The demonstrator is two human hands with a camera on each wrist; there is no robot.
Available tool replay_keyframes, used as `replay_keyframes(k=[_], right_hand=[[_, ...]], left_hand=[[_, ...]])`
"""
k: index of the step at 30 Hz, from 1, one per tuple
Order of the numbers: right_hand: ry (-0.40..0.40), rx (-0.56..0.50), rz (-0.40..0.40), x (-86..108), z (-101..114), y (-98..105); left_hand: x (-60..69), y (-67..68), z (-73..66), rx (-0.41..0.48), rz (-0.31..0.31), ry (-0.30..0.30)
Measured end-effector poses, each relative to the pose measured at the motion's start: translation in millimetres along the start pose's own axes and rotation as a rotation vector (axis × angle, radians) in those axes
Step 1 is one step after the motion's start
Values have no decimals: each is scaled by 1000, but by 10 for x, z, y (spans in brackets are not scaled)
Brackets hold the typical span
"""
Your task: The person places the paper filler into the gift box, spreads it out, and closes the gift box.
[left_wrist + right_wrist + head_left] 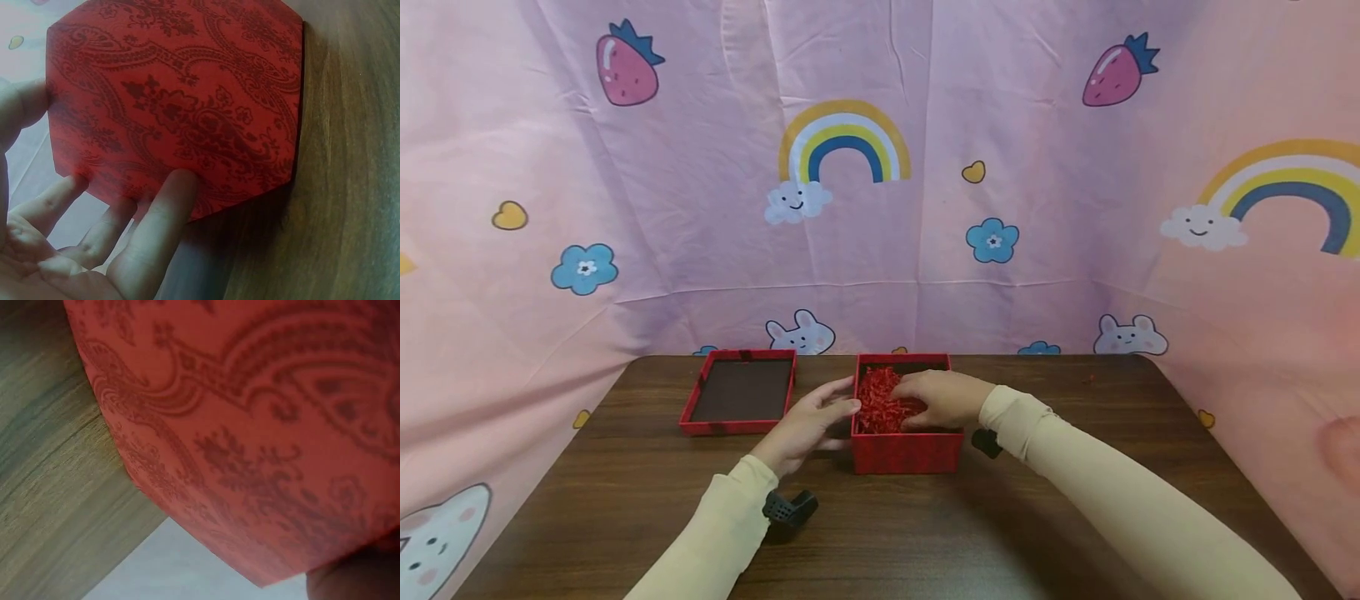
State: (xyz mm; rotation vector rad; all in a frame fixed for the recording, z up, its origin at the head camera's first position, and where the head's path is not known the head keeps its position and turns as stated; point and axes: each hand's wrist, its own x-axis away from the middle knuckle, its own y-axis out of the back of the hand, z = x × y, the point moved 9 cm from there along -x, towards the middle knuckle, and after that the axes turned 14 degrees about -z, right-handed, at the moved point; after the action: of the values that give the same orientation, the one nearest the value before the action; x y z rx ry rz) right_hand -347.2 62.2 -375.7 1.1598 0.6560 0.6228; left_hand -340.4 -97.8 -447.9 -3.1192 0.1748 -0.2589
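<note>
A red lid [742, 392] lies to the left of the box, its dark inside facing up. Between lid and box is the person's left hand [805, 423], with a black device at its wrist. Its fingers [153, 240] are spread and nearly straight, touching the outside of the box's left wall without clasping it; the left wrist view shows dark swirling patterns on that red wall.

The red box [906, 454] stands upright and uncovered on a brown wood-grain surface [880, 533]. Red shredded paper [878, 402] fills much of its inside, mostly towards the left. The right hand [949, 397] reaches over the box's right side into it, fingers bent down at the paper; their tips are hidden, so whether they grasp any cannot be told.

Well to the right of the box lies a small red scrap [1089, 379]. Behind the box hangs a pastel cloth [850, 50] printed with rainbows and strawberries.
</note>
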Motion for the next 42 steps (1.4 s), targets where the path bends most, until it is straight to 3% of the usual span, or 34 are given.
replay_keyframes(k=[4, 10, 13, 16, 23, 29, 36, 42], right_hand=[[-8, -23, -33, 27, 9, 109], [-63, -128, -199, 61, -20, 521], [-61, -179, -247, 52, -13, 633], [-36, -228, -195, 31, 36, 561], [-3, -224, 45, 61, 139, 87], [-8, -224, 83, 94, 158, -6], [22, -285, -58, 171, 109, 356], [-48, -295, -275, 479, -259, 697]], left_hand=[[-9, 9, 16, 0, 0, -1], [-18, 8, 32, 1, 8, 1], [-9, 9, 19, 6, 4, 2], [1, 16, 10, 8, -6, 6], [8, 10, 11, -1, -12, 13], [14, 21, 4, -8, -21, 13], [-5, 10, 11, -5, -6, 7], [-9, 4, 5, -12, 2, 4]])
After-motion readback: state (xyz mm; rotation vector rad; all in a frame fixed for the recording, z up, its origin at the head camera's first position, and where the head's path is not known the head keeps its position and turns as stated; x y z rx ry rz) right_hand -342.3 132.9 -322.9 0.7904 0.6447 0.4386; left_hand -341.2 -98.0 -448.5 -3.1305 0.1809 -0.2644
